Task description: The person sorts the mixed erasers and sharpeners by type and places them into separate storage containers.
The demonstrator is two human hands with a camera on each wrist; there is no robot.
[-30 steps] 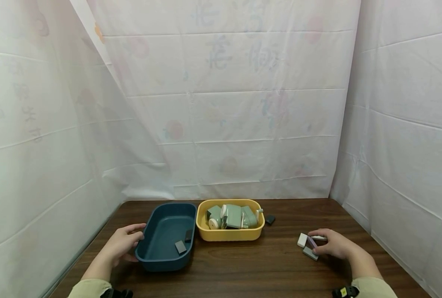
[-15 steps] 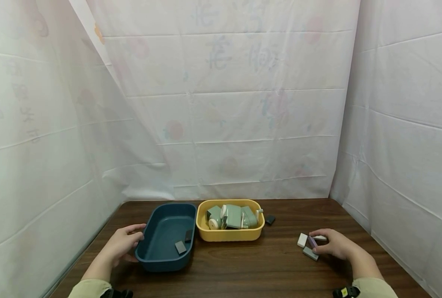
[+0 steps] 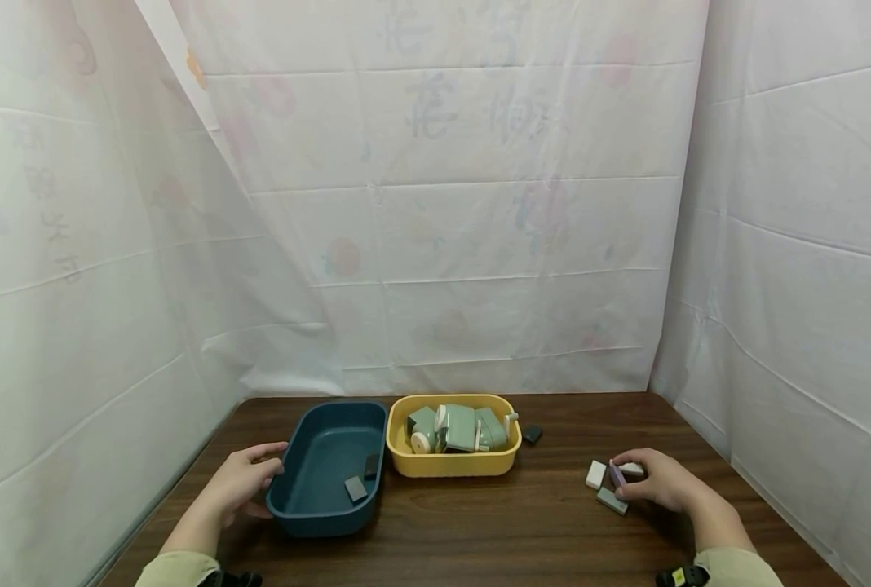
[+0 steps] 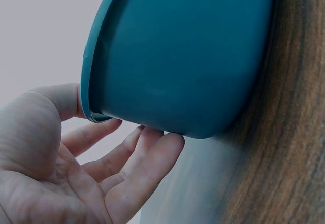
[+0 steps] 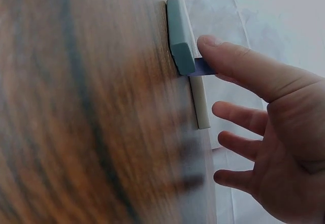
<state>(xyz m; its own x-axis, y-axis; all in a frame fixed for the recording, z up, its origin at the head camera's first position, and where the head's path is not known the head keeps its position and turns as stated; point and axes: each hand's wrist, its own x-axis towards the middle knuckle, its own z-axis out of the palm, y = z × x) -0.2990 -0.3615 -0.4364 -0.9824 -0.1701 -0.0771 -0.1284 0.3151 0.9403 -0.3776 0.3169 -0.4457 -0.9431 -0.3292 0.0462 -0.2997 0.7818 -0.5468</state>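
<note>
At the right of the head view, my right hand (image 3: pixel 659 481) pinches a thin purple block (image 3: pixel 617 476) between thumb and index finger, the other fingers spread apart. Close around it lie a white block (image 3: pixel 595 474), a grey block (image 3: pixel 612 500) and another white block (image 3: pixel 632 470), partly behind the fingers. My left hand (image 3: pixel 237 481) holds the left side of a dark blue bin (image 3: pixel 325 522). In the left wrist view, one digit passes behind the bin's rim (image 4: pixel 87 82) while other fingertips meet the outer wall. Inside are a grey block (image 3: pixel 355 488) and a dark block (image 3: pixel 372 465).
A yellow bin (image 3: pixel 453 465) with several pale green and white pieces (image 3: pixel 459 427) stands right beside the blue one. A dark block (image 3: pixel 532 434) lies just right of it. White sheets (image 3: pixel 435 244) enclose the brown table (image 3: pixel 494 530) at the back and sides.
The purple block has been raised and tilted slightly between my right fingers. My left hand and both bins have stayed in place.
</note>
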